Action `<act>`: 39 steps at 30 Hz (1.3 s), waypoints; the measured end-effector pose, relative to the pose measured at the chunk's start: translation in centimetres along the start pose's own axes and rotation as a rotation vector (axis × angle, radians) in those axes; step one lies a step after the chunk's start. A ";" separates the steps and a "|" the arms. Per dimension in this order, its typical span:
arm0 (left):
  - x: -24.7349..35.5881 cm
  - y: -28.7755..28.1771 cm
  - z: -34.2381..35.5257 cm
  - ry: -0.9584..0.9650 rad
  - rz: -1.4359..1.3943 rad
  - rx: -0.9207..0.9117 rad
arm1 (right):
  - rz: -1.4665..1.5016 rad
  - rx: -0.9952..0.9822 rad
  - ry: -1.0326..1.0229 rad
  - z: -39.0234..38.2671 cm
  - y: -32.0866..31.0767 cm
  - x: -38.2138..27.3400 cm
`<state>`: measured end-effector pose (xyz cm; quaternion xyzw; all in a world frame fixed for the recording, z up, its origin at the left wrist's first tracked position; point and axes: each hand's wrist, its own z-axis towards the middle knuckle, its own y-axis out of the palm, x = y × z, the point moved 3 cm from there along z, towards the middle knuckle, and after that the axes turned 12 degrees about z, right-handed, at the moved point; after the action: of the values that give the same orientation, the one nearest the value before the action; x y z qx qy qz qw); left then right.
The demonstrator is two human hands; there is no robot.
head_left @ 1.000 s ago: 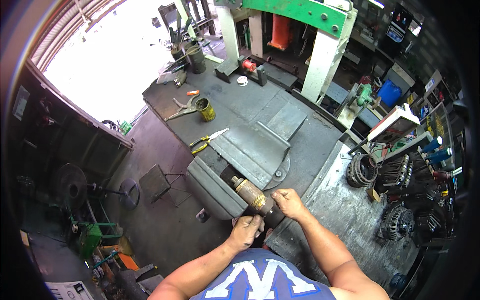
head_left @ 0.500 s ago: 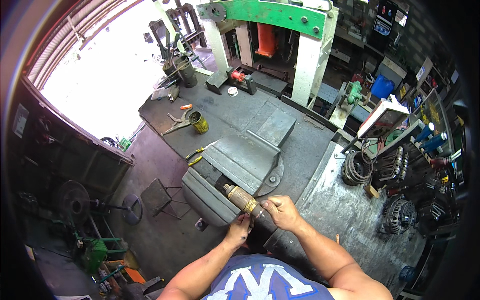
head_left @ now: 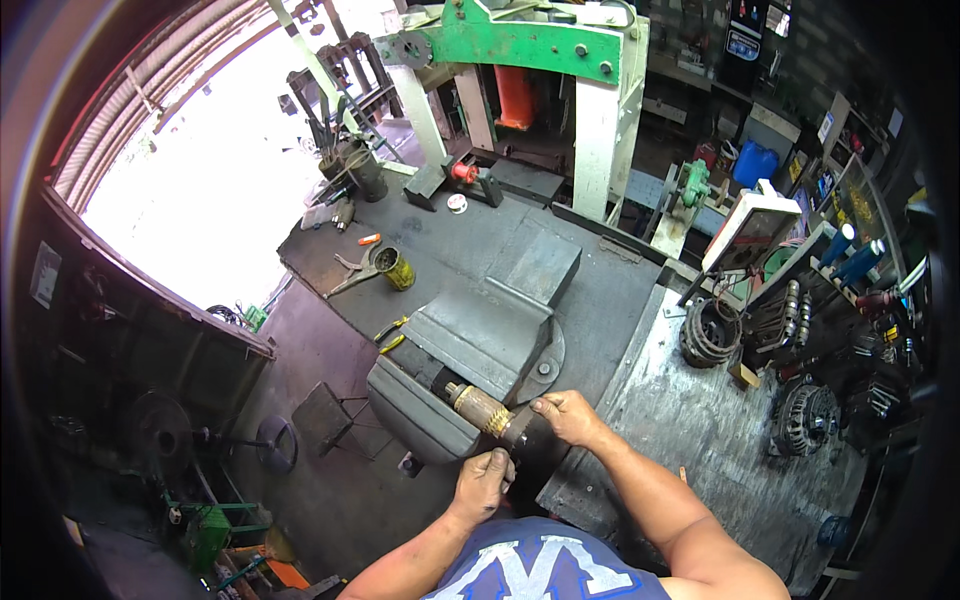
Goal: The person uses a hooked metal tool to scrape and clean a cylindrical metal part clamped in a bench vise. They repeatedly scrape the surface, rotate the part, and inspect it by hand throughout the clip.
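A motor armature (head_left: pixel 478 410) with copper-coloured windings lies in the gap between the jaws of a large grey bench vise (head_left: pixel 470 335). Its dark cylindrical end (head_left: pixel 522 430) sticks out toward me. Just below this end, my left hand (head_left: pixel 484 484) is closed, thumb pressed against curled fingers. On the other side, my right hand (head_left: pixel 568 418) is closed too, its thumb and forefinger pinched next to the dark end. What either hand grips is too small or hidden to make out. Yellow-handled pliers (head_left: pixel 391 338) lie beside the vise.
On the dark workbench (head_left: pixel 615 285) stand a yellow tin (head_left: pixel 397 270) and a metal puller (head_left: pixel 352 272). A green-and-white press frame (head_left: pixel 520 48) rises behind. At the right, a metal-topped table (head_left: pixel 690 420) holds an alternator (head_left: pixel 806 418) and a ring-shaped stator (head_left: pixel 712 332).
My left hand has come up and turned, its thumb now on top beside the dark end. My right hand has shifted slightly away from the armature. The whole view has tilted a little.
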<state>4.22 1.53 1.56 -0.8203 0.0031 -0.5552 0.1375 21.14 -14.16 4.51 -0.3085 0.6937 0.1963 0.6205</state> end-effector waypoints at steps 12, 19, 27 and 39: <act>1.0 -0.4 -1.5 -0.039 0.010 0.050 | -0.030 -0.089 -0.107 0.5 -0.5 -0.1; -0.5 -0.3 -0.4 0.057 0.052 0.026 | -0.067 -0.073 -0.146 1.4 -0.1 -1.3; 0.0 0.9 -0.2 -0.005 -0.143 0.108 | -0.082 -0.068 -0.317 0.5 0.0 -2.5; -3.5 1.8 1.2 -0.012 -0.122 0.050 | -0.374 -0.062 -0.294 1.6 -1.5 -6.8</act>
<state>4.29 0.60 -2.44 -0.8186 -0.0614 -0.5576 0.1237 23.59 -12.91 11.09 -0.4186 0.5202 0.1419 0.7308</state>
